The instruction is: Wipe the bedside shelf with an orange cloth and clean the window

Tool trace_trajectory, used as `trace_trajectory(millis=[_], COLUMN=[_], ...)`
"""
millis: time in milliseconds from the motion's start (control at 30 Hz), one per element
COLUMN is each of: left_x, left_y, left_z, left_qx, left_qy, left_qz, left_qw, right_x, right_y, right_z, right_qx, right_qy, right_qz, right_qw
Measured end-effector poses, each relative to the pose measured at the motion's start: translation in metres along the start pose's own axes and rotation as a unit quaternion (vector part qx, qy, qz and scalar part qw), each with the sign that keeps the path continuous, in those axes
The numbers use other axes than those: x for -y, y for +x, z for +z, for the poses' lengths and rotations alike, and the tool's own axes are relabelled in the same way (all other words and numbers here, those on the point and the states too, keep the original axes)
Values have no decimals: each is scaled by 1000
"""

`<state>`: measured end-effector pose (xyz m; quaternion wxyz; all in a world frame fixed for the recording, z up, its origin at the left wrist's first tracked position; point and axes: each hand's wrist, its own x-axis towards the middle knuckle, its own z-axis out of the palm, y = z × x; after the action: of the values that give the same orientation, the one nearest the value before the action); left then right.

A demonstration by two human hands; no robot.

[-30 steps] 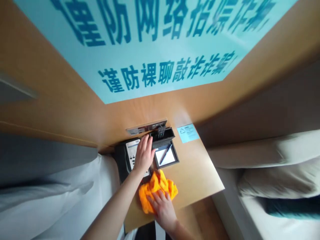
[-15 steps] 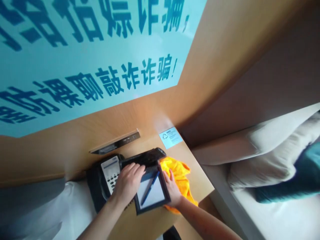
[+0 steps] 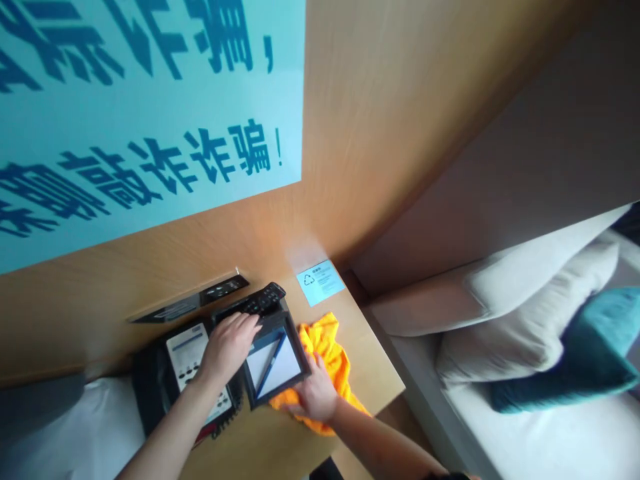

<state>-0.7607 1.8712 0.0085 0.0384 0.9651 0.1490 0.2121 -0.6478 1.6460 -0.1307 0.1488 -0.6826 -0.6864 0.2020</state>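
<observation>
Ideally, keep the tray [image 3: 297, 345] level so its pen [image 3: 271, 365] won't roll; left hand [image 3: 231, 343] clamps its far side, right hand [image 3: 317, 393] beside it, hold impossible to tell

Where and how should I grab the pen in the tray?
Probably mid-barrel on the pen, pinched across its length from above. It lies slantwise on the white paper, with bare paper on both sides of the barrel, while the raised rim of the dark tray would likely obstruct a low approach from the side.
</observation>
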Motion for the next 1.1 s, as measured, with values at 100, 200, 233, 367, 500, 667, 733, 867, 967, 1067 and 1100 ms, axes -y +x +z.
trace_trajectory(millis=[100,200,233,367,500,667,733,867,967,1067,1100], left_x=[12,2,-9,-70,-124,-198,-226,-233,-199,-157,-145], left_y=[16,15,15,36,70,21,-12,-25,12,57,69], left_z=[32,48,51,89,161,192,185,175,182,191,194], left_qx=[19,4,-21,-39,117,151,132,132,148,143,143], left_qy=[33,72,85,16,-21,-49,-34,-3,-15,-21,-25], left_qz=[-6,-31,-46,-11,-71,-118,-95,-124,-131,-177,-188], left_qw=[999,997,995,999,990,980,986,983,980,974,971], right_x=[-30,-86,-106,-162,-162,-128,-127,-160,-192,-204,-201], right_y=[-96,-149,-158,-153,-94,37,84,124,102,46,23], right_z=[-6,-29,-38,-83,-142,-164,-149,-127,-136,-154,-158], right_qx=[-26,-107,-142,-276,-363,-197,-71,-31,-137,-232,-253], right_qy=[-24,-83,-91,-24,42,13,-7,-23,-4,48,63], right_qz=[23,103,146,374,369,143,50,10,153,288,301], right_qw=[999,985,975,885,855,970,996,999,979,928,917])
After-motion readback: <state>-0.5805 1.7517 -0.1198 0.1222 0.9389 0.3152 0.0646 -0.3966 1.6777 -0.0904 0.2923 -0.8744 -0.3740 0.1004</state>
